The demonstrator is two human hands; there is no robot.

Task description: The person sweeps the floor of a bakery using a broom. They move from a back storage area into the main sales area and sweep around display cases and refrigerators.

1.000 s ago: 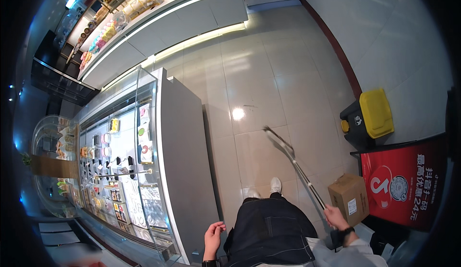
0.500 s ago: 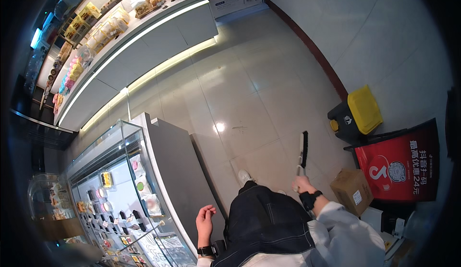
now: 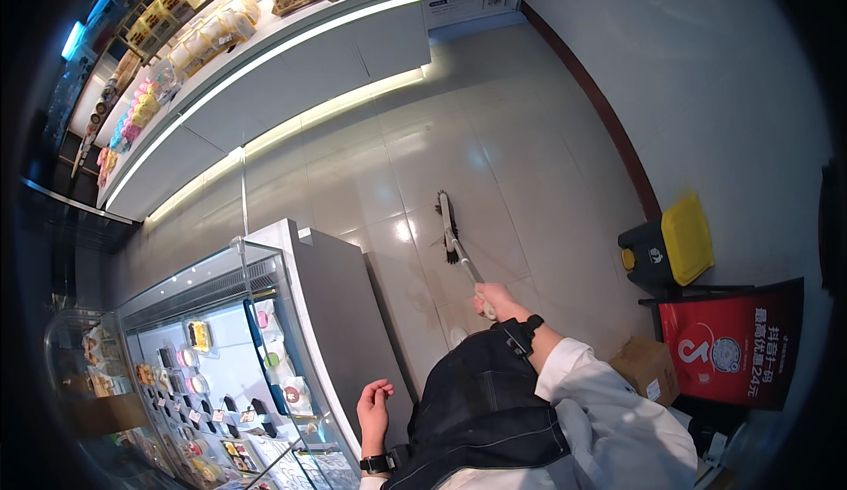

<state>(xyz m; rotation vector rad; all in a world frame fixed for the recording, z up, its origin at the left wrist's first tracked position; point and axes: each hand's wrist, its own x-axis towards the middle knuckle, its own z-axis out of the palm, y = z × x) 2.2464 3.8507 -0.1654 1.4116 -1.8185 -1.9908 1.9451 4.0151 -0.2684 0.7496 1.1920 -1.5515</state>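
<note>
1. Right hand [image 3: 498, 300]: I see it closed around the upper end of a broom handle [image 3: 468, 265], fingers wrapped fully. The arm is extended forward, which I judge keeps the broom out ahead of the body.

2. Broom head [image 3: 448, 225]: dark bristles resting on the pale tiled floor [image 3: 529, 164], a short way in front of the feet, the handle slanting back down to the right hand. The head lies on open tile, apart from every fixture.

3. Left hand [image 3: 375, 406]: empty, fingers loosely curled and half open, hanging beside the grey end panel of the display case [image 3: 344, 331]. I cannot tell whether it touches the panel. A dark wristband sits at the wrist.

4. Display case, glass-topped [image 3: 221, 340]: on my left, with small cakes and pastries in rows inside. Its grey corner is the nearest hard edge to the broom's left.

5. Long counter [image 3: 291, 58]: runs across the far side, lit along its underside, stacked with packaged goods on top.

6. Yellow-lidded bin [image 3: 670, 247], cardboard box [image 3: 648, 371] and red sign [image 3: 732, 349]: grouped along the right wall, well apart from the broom head.

7. Open room: a broad lane of bare tile between the display case, counter and right wall; widest ahead and to the right of the broom head.
</note>
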